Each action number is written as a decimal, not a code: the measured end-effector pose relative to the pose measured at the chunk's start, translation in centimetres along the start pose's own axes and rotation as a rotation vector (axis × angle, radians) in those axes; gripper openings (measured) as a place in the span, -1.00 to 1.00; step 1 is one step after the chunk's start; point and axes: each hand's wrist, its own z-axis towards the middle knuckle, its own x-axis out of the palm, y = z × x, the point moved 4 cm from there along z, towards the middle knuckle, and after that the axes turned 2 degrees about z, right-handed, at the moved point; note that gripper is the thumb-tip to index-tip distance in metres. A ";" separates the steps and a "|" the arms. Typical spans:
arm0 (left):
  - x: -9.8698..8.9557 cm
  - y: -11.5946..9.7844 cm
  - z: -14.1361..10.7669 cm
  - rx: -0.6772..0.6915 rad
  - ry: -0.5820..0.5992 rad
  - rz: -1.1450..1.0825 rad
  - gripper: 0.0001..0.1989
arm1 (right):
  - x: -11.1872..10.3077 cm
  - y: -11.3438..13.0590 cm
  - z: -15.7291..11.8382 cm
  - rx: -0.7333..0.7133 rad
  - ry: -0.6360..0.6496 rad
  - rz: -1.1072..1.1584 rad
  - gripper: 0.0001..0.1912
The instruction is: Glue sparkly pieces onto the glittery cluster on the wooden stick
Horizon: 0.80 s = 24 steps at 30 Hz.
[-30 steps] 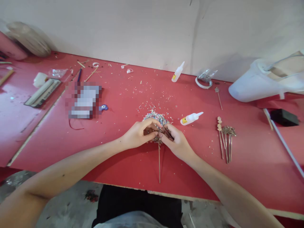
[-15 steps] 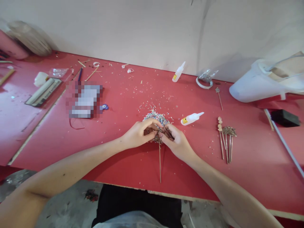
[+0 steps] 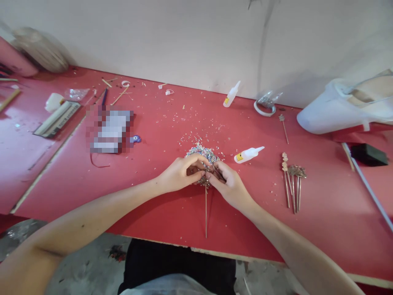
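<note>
Both hands meet over a pile of tiny multicoloured chips (image 3: 201, 151) on the red table. A slim metal hair stick (image 3: 206, 213) points from between them toward the front edge, its ornate head partly hidden by fingers. My left hand (image 3: 182, 174) is closed, thumb and fingertips pinching the head from the left. From the right, my right hand (image 3: 230, 182) pinches at the same head, also closed; something thin and dark shows among its fingers, too small to name. Just right of the pile lies a white glue bottle (image 3: 247, 155) with a yellow label.
Several finished-looking hair sticks (image 3: 294, 184) lie at right, a single one (image 3: 284, 129) behind them. Another glue bottle (image 3: 231, 94), a tape roll (image 3: 264, 108) and a tipped white bucket (image 3: 325, 108) are along the wall. A long box (image 3: 58, 119) lies at left.
The lower end of the hair stick has shifted very slightly left. Both hands keep their pinch in nearly the same place.
</note>
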 end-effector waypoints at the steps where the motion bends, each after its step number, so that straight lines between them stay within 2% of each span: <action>1: 0.0 0.0 0.0 0.001 0.004 0.002 -0.78 | 0.0 0.0 0.0 0.000 -0.001 -0.004 -0.75; 5: 0.0 0.1 -0.1 0.003 0.006 0.003 -0.77 | -0.1 -0.1 0.0 0.008 0.004 -0.007 -0.74; 9: -0.1 0.4 0.0 -0.021 -0.002 -0.098 -0.80 | -0.1 -0.2 0.1 0.000 0.027 0.058 -0.77; 17: -0.8 1.1 0.4 -0.109 -0.042 -0.281 -0.82 | -0.2 -0.8 0.4 0.119 0.038 0.563 -0.68; 24: -1.2 1.2 0.8 -0.131 -0.020 -0.393 -0.80 | -0.7 -0.9 0.5 0.004 -0.070 0.531 -0.78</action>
